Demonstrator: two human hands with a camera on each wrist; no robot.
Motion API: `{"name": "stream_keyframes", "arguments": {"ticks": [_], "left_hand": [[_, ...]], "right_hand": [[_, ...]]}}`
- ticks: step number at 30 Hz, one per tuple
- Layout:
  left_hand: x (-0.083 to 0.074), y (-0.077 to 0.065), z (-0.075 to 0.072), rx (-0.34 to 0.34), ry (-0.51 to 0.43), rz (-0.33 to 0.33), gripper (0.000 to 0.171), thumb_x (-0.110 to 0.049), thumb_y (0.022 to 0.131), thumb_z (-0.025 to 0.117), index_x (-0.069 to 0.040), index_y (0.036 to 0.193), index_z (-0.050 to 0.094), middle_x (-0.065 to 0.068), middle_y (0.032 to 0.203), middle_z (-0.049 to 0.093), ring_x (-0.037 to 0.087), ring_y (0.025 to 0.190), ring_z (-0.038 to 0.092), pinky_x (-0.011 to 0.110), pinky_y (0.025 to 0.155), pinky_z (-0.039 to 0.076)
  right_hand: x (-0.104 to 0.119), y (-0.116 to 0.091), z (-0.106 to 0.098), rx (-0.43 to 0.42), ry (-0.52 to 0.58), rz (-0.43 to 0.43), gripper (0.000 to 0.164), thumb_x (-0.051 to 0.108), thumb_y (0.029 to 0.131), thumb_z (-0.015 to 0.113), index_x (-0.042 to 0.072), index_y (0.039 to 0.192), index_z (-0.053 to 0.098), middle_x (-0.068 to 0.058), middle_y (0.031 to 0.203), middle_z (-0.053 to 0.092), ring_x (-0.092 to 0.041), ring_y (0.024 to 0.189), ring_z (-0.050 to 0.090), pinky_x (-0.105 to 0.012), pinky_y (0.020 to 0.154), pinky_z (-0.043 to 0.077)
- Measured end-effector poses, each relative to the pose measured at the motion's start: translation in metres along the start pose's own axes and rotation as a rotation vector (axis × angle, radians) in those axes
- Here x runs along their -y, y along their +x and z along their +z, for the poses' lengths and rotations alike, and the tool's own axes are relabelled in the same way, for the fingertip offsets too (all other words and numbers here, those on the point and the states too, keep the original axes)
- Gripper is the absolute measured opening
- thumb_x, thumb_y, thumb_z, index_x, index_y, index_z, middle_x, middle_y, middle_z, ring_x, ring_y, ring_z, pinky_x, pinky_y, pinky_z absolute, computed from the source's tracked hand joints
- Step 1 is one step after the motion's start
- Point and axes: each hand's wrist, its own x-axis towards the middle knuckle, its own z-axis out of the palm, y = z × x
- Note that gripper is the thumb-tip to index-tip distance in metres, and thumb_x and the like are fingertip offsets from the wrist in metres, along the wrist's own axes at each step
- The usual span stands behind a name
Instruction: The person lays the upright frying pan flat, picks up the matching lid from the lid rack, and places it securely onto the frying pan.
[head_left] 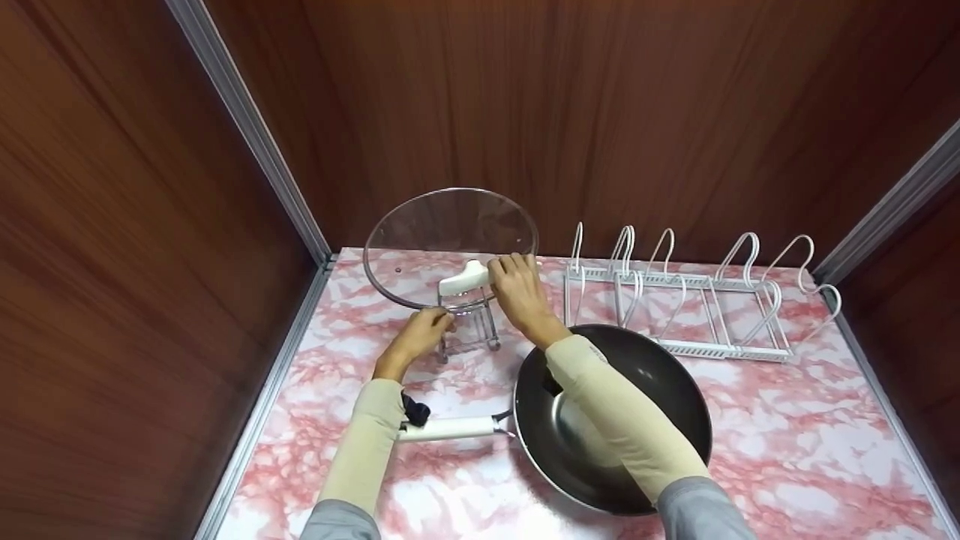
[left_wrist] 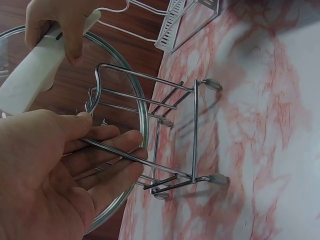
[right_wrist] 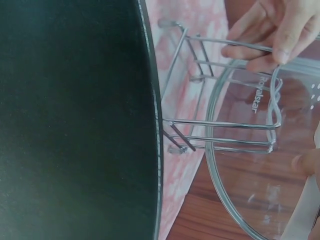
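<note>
A round clear glass lid stands on edge in a small chrome wire rack. My right hand grips the lid's white handle from the right side. Low on the left, my left hand pinches an upright wire of the rack between thumb and fingers, as the left wrist view shows. The rack's feet rest on the marbled tabletop. Lettering on the glass shows in the right wrist view, where part of the right hand appears at the edge.
A dark frying pan lies beneath my right forearm, its white handle pointing left under my left wrist. Behind it on the right stands a white rack with several looped dividers. Brown wood-grain panels enclose the table.
</note>
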Motion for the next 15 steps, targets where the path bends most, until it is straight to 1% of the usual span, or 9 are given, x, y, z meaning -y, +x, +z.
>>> {"name": "stream_keyframes", "arguments": {"ticks": [2,7,11,15], "left_hand": [[-0.0002,-0.0009,-0.0006,0.003,-0.005,0.000,0.027,-0.017,0.111,0.053,0.002,0.114,0.072,0.025,0.108,0.077,0.047,0.105,0.073,0.052,0.095,0.059],[-0.0012,-0.0015,-0.0017,0.012,0.002,-0.007,0.027,-0.018,0.112,0.053,0.001,0.116,0.072,0.026,0.109,0.077,0.046,0.102,0.073,0.051,0.094,0.059],[-0.0016,-0.0007,-0.0021,0.016,0.020,-0.008,0.029,-0.017,0.112,0.052,0.002,0.120,0.072,0.024,0.109,0.077,0.044,0.106,0.074,0.051,0.098,0.058],[-0.0016,-0.0008,-0.0020,0.011,0.044,0.002,0.030,-0.017,0.111,0.052,0.004,0.120,0.072,0.023,0.107,0.078,0.041,0.109,0.075,0.052,0.102,0.056]], "right_hand": [[0.0001,0.0014,-0.0015,-0.014,-0.017,-0.011,0.013,0.007,0.090,0.074,0.006,0.098,0.063,-0.010,0.094,0.069,-0.032,0.089,0.064,-0.044,0.083,0.045],[-0.0009,0.0040,-0.0047,-0.033,-0.031,-0.029,0.015,0.007,0.089,0.076,0.006,0.097,0.063,-0.009,0.090,0.066,-0.031,0.087,0.062,-0.043,0.083,0.045],[-0.0023,0.0046,-0.0071,-0.040,-0.021,-0.022,0.016,0.008,0.089,0.076,0.007,0.097,0.063,-0.009,0.090,0.065,-0.031,0.088,0.061,-0.044,0.084,0.045],[-0.0037,0.0055,-0.0091,-0.045,-0.015,-0.011,0.014,0.009,0.090,0.075,0.007,0.097,0.063,-0.009,0.091,0.065,-0.031,0.089,0.061,-0.044,0.084,0.045]]}}
